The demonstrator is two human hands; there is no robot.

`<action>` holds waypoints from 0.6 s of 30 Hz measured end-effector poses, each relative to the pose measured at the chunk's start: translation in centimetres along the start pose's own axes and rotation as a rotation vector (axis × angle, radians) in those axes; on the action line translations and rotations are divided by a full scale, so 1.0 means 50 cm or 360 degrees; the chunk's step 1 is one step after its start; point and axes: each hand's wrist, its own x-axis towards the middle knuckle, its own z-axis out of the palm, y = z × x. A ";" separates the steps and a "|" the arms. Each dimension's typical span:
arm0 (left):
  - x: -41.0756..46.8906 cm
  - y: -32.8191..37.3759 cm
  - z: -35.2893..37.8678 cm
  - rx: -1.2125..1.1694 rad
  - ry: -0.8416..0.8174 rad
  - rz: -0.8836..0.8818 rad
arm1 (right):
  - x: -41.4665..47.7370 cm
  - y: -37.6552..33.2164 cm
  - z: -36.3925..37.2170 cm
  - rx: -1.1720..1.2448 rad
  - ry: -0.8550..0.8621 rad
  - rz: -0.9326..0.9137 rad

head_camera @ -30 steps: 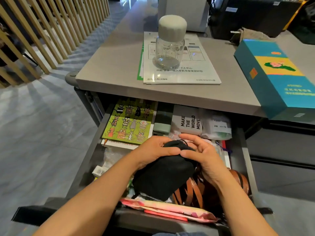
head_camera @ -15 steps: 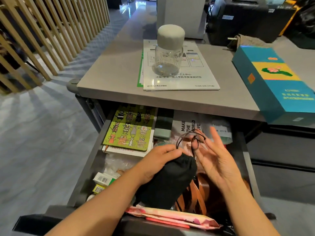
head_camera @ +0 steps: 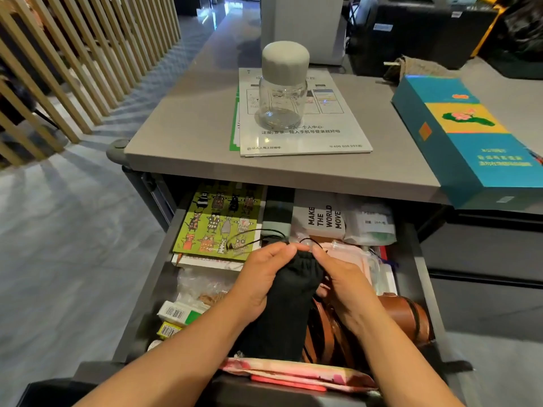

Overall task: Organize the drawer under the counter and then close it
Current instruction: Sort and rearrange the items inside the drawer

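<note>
The grey drawer under the counter stands pulled out and full. Over its middle I hold a black drawstring pouch. My left hand grips the pouch's left side near its gathered neck. My right hand pinches the neck from the right. The pouch's thin black cord loops out to the left over a green notebook with cartoon cats. A brown leather case with straps lies under my right forearm.
In the drawer are a white "MAKE THE WORLD MOVE" pack, a plastic bag, small barcode boxes and a pink packet at the front. On the counter stand a clear jar on leaflets and a teal box.
My right hand, open beside the cord half a second ago, has come back onto the pouch's neck. The cord has swung from the right to the left over the notebook.
</note>
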 end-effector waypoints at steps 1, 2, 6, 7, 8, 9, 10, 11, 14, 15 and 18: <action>0.000 -0.001 0.002 0.0010 0.0016 0.0019 | 0.001 0.001 -0.002 0.0155 -0.0036 -0.0011; -0.001 -0.001 0.004 0.0009 0.0041 0.0032 | 0.002 0.001 -0.005 0.0273 -0.0031 -0.0011; 0.000 -0.004 0.009 -0.0014 0.0242 0.0128 | 0.011 0.002 -0.016 0.0275 0.0162 -0.0071; 0.003 -0.007 0.011 0.0004 0.0336 0.0157 | 0.011 0.002 -0.018 0.0206 0.0225 -0.0088; 0.006 -0.010 0.015 0.0027 0.0430 0.0175 | 0.010 0.001 -0.019 0.0152 0.0269 -0.0100; 0.007 -0.011 0.020 0.0024 0.0506 0.0174 | 0.010 0.003 -0.020 0.0118 0.0296 -0.0114; 0.008 -0.011 0.024 -0.0021 0.0535 0.0152 | 0.010 0.005 -0.020 0.0094 0.0310 -0.0141; 0.009 -0.011 0.025 -0.0096 0.0497 0.0107 | 0.010 0.006 -0.020 0.0046 0.0314 -0.0197; 0.014 -0.003 0.017 -0.0297 0.0256 -0.0107 | 0.012 0.009 -0.022 -0.0364 0.0315 -0.0467; 0.014 -0.002 0.016 -0.0286 0.0257 -0.0170 | 0.011 0.010 -0.020 -0.0478 0.0305 -0.0539; 0.013 -0.007 0.023 -0.0072 0.0518 -0.0386 | 0.010 0.013 -0.008 -0.0531 0.0280 -0.0623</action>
